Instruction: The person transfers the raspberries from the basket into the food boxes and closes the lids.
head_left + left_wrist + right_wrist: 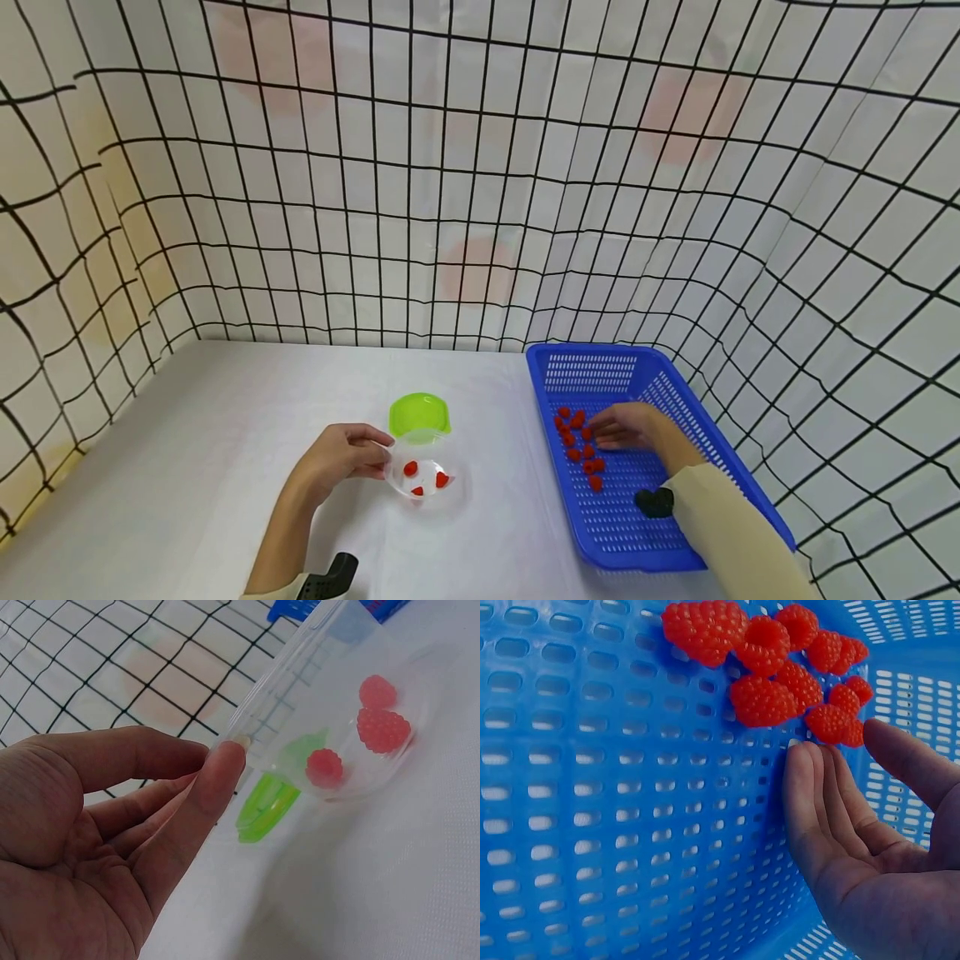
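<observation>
My left hand [347,454] pinches the rim of a clear plastic bowl [300,697] between thumb and fingers. Three red raspberries [383,730] lie inside it, and the bowl looks tilted in the left wrist view. My right hand [628,427] reaches down into a blue perforated basket [570,533]. Its fingertips are beside a cluster of raspberries [763,701] on the basket floor. The thumb and fingers stand apart, with no berry between them.
A green lid [418,412] lies on the white table [247,417] just behind the bowl. Black netting [480,200] over white sheets stands around the back and sides. The basket occupies the table's right side.
</observation>
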`<state>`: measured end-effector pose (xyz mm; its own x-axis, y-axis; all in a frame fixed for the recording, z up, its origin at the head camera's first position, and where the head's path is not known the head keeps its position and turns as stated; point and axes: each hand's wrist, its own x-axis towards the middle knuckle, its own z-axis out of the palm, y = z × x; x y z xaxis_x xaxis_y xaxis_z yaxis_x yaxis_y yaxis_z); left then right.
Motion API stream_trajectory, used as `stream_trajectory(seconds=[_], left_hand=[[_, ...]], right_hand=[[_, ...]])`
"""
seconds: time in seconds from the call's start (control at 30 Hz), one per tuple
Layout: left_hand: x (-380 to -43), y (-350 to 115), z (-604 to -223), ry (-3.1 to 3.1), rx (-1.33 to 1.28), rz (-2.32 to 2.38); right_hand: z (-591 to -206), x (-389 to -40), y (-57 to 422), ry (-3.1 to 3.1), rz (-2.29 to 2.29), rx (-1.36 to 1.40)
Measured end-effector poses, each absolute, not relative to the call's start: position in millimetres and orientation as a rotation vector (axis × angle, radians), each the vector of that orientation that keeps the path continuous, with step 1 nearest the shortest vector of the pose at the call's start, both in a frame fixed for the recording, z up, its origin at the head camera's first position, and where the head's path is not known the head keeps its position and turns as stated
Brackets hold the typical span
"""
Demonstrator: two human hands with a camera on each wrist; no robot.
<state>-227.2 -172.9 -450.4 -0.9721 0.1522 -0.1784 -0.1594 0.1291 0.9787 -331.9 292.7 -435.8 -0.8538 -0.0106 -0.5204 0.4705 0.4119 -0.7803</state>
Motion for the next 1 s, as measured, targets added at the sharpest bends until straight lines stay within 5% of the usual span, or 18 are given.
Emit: stream_trajectory(seconds=[1.0], left_hand=[[-227.1,-172.6,-451.9,2.154,0.024,1.943]], right_hand=[[-442.4,-332.9,285.6,2.306,-1.299,0.416]])
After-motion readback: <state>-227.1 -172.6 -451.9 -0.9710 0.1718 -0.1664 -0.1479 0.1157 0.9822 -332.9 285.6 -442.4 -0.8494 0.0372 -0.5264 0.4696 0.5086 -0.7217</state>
